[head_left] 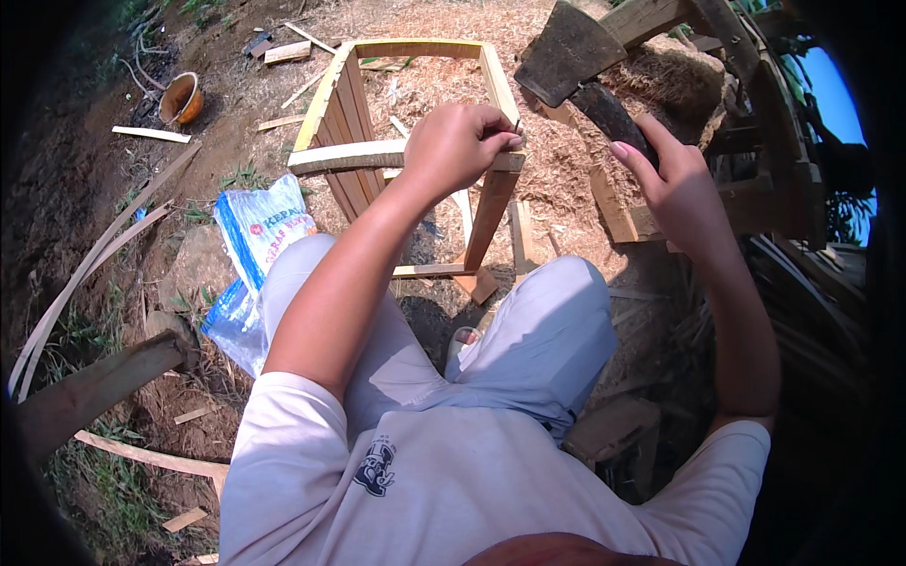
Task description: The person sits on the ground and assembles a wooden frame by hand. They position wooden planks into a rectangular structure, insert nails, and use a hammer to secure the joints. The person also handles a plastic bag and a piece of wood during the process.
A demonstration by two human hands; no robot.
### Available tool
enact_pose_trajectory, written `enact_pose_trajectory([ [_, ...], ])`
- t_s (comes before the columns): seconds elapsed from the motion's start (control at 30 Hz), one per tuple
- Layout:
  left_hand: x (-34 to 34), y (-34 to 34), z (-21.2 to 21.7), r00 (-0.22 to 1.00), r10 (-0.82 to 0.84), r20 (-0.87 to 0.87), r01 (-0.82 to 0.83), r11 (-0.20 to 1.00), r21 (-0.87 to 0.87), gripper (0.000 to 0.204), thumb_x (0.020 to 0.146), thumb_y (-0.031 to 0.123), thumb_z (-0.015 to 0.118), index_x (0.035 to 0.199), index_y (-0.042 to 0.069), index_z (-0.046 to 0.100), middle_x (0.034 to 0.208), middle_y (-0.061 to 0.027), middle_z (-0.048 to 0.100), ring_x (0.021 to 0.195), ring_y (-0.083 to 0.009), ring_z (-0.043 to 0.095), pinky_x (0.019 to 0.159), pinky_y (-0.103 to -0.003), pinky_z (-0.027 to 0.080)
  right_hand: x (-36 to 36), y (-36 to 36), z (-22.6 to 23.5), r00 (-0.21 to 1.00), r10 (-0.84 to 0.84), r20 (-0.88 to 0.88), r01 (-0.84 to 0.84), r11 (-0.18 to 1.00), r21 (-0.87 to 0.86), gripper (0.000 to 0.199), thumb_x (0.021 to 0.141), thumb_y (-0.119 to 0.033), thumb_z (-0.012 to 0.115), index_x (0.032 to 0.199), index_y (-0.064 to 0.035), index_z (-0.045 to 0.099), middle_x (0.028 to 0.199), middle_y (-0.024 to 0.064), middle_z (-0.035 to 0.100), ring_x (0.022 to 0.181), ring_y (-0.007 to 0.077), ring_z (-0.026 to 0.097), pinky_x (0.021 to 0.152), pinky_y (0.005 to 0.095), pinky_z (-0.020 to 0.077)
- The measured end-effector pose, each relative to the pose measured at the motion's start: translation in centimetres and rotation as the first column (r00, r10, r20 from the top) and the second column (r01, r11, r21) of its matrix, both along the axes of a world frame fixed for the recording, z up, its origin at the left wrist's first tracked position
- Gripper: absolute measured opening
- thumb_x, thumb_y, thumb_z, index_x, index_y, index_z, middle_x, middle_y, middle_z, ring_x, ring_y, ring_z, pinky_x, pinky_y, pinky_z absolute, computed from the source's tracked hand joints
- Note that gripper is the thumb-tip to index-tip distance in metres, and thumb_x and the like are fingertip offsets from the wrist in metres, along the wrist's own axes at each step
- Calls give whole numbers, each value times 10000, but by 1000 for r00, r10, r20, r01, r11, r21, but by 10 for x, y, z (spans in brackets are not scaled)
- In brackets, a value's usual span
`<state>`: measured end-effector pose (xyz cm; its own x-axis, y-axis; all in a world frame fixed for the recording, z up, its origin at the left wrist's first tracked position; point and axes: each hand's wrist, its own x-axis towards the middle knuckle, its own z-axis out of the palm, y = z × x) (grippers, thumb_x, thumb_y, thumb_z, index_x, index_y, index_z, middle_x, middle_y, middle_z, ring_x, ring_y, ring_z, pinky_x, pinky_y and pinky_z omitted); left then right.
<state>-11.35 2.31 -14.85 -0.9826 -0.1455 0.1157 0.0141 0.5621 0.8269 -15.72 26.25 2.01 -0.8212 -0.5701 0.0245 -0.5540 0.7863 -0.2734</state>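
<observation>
While the crate frame (pixel 406 141) stands partly slatted, we pinch a nail (pixel 517 125) with the left hand (pixel 458 146); the right hand (pixel 675 184) grips the hatchet (pixel 576 57), so nailing remains.

Beneath my fingers the sawdust-strewn ground (pixel 566 160) carries the wooden crate frame (pixel 415 141), with a blue-and-white plastic sack (pixel 250 245) to their left, an orange bowl (pixel 181 97) farther left, and loose wood strips (pixel 151 134) scattered around.
</observation>
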Motion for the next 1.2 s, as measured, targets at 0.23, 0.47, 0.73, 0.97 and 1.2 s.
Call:
enact_pose_trajectory([
  [0.23, -1, -1, -7, 999, 6, -54, -4, 999, 35, 167, 934, 336, 819, 979, 186, 878, 840, -69, 811, 747, -256, 775, 676, -399, 592, 4, 7, -13, 980, 103, -172, -90, 993, 82, 376, 1045, -300, 737, 1284, -17, 670, 836, 242, 717, 761, 415, 720, 716, 472, 551],
  [0.47, -3, -2, -15, 998, -14, -56, 17, 999, 42, 157, 945, 311, 814, 1001, 178, 875, 885, -66, 823, 796, -239, 791, 706, -386, 599, -7, -6, 12, 997, -26, 66, 34, 991, -130, 374, 1048, -321, 729, 1270, -23, 683, 852, 242, 735, 808, 406, 745, 736, 482, 561],
  [0.73, 2, -1, -2, 999, -29, -32, 28, 1000, -9, 153, 974, 227, 798, 1046, 108, 861, 963, -38, 847, 887, -193, 822, 775, -337, 623, -4, -5, 7, 998, 36, 53, -32, 996, -79, 351, 1060, -301, 716, 1271, -22, 683, 865, 249, 724, 810, 404, 736, 732, 441, 557],
  [0.97, 1, 1, -8, 1000, -20, -18, 20, 1000, -25, 147, 962, 243, 808, 1038, 131, 866, 973, -38, 846, 864, -194, 819, 758, -348, 618, 12, 2, -10, 993, 63, -98, -36, 966, 257, 366, 1062, -324, 710, 1267, -23, 683, 896, 288, 716, 877, 431, 746, 771, 477, 559],
  [1.2, 1, -3, -7, 999, -16, -36, 14, 998, -55, 159, 963, 282, 802, 1047, 168, 873, 941, -41, 842, 828, -200, 811, 728, -351, 604, 3, -12, 12, 999, -8, 43, 12, 996, -87, 282, 1068, -252, 705, 1204, -6, 676, 889, 270, 723, 826, 423, 739, 708, 453, 544],
])
